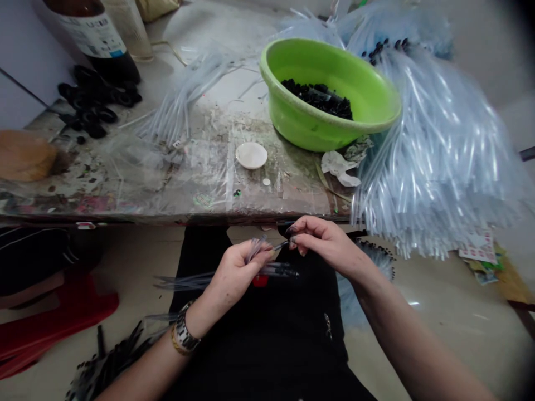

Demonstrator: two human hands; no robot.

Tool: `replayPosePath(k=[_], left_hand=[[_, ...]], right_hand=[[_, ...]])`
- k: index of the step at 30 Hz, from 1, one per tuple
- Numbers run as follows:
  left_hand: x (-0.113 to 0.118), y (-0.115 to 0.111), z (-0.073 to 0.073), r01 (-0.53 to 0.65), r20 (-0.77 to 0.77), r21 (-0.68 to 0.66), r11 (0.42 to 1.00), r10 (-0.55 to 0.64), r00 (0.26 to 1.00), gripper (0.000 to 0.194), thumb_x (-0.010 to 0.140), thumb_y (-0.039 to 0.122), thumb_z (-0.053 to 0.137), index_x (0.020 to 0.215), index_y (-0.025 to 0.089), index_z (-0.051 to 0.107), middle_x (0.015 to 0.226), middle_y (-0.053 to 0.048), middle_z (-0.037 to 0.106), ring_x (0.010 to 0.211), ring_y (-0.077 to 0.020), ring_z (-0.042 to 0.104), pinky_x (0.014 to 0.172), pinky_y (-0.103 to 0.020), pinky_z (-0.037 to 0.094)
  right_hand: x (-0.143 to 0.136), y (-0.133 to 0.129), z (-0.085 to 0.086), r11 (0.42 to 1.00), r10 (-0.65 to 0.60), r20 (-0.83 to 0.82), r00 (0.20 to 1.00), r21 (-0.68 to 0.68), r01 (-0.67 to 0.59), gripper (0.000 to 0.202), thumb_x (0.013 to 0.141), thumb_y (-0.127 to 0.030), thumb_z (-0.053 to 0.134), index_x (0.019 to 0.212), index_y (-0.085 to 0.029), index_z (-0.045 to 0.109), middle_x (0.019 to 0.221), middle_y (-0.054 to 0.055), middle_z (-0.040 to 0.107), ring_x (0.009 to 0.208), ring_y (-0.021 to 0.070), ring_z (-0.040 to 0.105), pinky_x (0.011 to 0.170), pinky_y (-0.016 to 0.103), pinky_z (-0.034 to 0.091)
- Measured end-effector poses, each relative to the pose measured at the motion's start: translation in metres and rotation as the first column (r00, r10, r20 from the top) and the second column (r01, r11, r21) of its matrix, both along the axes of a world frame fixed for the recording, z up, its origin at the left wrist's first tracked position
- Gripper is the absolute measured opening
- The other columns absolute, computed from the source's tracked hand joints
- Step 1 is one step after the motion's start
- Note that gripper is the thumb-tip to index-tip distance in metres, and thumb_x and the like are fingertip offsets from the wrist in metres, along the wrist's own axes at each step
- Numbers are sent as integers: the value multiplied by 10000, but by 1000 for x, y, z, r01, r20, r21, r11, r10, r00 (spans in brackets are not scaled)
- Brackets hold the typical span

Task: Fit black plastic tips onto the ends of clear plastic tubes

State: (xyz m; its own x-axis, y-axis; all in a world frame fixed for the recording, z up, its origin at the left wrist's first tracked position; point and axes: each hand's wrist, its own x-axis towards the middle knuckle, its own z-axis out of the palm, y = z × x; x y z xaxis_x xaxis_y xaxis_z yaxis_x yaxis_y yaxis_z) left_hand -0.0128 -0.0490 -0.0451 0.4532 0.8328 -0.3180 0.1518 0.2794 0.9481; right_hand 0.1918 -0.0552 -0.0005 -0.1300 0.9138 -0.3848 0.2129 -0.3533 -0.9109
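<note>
My left hand (240, 270) is closed round several thin clear plastic tubes (184, 282) above my lap. They stick out to the left past my wrist, and some dark-tipped ends show to the right. One tube end juts from the left fingertips toward my right hand (315, 239). The right thumb and fingers are pinched together at a small black piece by that end; whether it is joined to the tube I cannot tell. The right fingertips are stained dark.
Ahead on the worktable (209, 189) stands a green basin (292, 125) of small black parts. A large heap of clear tubes (443, 150) hangs over the right edge. A small white dish (251, 155), black rings (90, 103) and a brown bottle (98, 39) are on the table.
</note>
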Motion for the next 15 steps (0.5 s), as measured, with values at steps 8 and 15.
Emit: replayPosePath(k=[8,15], left_hand=[[1,-2,1,29,16,-5,1000,-29,999,223,825,358,610,841,146,678,722,-2,610,630,-121,519,585,-223,429],[2,-2,-2,11,5,3,1000,-11,1000,222,827,364,607,801,150,661,698,11,584,598,-106,495,556,-212,407]], right_hand=[[-3,-4,-3,999,32,6,999,23,-32,118,761,-240,598,673,-173,555,593,-40,552,553,92,509,589,241,421],[-10,-9,-8,1000,-8,-36,999,-3,8,130,736,-230,619,648,-176,540,610,-37,569,541,86,513,571,234,431]])
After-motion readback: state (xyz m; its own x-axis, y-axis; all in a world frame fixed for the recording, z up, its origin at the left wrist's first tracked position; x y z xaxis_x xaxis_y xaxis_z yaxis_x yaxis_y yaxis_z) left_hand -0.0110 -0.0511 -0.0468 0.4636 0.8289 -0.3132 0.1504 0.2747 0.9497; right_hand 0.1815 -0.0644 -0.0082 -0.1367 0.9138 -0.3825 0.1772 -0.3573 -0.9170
